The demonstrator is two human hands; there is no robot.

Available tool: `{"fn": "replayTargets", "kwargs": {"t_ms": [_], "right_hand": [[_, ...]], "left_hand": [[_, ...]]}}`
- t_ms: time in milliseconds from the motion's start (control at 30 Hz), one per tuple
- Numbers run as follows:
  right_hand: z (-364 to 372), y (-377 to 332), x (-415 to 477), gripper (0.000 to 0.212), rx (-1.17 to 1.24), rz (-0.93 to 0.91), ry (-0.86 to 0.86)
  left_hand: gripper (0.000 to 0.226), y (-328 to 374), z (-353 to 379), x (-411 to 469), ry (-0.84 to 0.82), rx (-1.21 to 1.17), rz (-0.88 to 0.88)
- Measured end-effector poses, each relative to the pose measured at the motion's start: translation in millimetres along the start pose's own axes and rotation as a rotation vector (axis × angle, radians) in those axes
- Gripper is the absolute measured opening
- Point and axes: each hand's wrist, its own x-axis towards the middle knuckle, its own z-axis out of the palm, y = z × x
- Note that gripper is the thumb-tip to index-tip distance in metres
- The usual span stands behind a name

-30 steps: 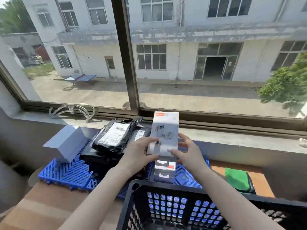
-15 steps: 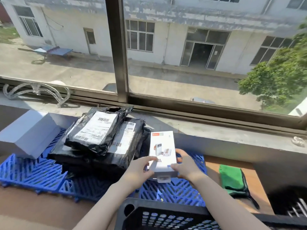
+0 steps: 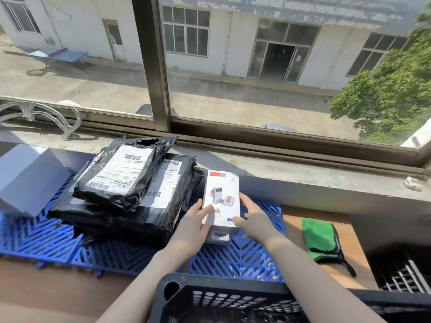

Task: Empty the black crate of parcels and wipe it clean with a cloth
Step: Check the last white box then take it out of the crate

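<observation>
A white product box (image 3: 221, 194) lies flat on top of a second white box (image 3: 218, 237) on the blue plastic mat (image 3: 247, 257), just right of the stacked black parcels (image 3: 123, 183). My left hand (image 3: 194, 223) holds the top box's left edge with the thumb on its face. My right hand (image 3: 253, 220) holds its right edge the same way. The black crate (image 3: 210, 297) sits at the bottom, nearest me, and only its far rim and part of the perforated floor show. A folded green cloth (image 3: 318, 236) lies on the wooden table to the right.
A larger white box (image 3: 28, 178) stands at the mat's far left. The concrete window sill (image 3: 303, 176) and window frame run behind everything. Another dark crate (image 3: 401, 271) sits at the right edge. Clear plastic hangers (image 3: 35, 113) lie on the sill at left.
Both hands have lowered the white box from upright in the air to lying flat on the other box beside the black parcels. My view has tipped down and moved closer.
</observation>
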Motion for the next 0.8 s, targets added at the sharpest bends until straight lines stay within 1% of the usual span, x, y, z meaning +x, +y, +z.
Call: {"fn": "replayTargets", "kwargs": {"t_ms": [67, 133, 167, 233, 333, 433, 500, 600, 700, 800], "right_hand": [[-2, -1, -4, 0.046, -0.140, -0.039, 0.093], [-3, -1, -9, 0.035, -0.192, -0.022, 0.099], [-3, 0, -10, 0.035, -0.195, -0.004, 0.078], [-2, -1, -12, 0.039, -0.195, 0.018, 0.041], [0, -6, -10, 0.047, -0.297, -0.030, -0.030], [2, -9, -11, 0.051, -0.395, -0.071, -0.089], [1, -11, -13, 0.050, -0.382, -0.078, -0.065], [-8, -17, -17, 0.047, -0.337, -0.118, -0.010], [-32, -18, -24, 0.044, -0.357, -0.177, 0.038], [-69, -6, -35, 0.040, -0.447, -0.178, 0.043]], "left_hand": [[0.050, 1, -4, -4, 0.031, -0.028, 0.022], [0.044, 3, -8, -8, 0.071, -0.005, 0.062], [0.042, 5, -11, -10, 0.072, 0.014, 0.076], [0.042, 7, -16, -13, 0.012, 0.055, 0.068], [0.051, 4, -21, -15, -0.102, 0.127, 0.063], [0.056, 8, -26, -16, -0.133, 0.103, 0.045], [0.054, 14, -32, -18, -0.108, 0.060, 0.015], [0.046, 24, -47, -28, -0.022, -0.012, 0.008], [0.038, 43, -64, -41, 0.092, 0.004, 0.062], [0.034, 77, -67, -53, 0.180, 0.039, 0.154]]}}
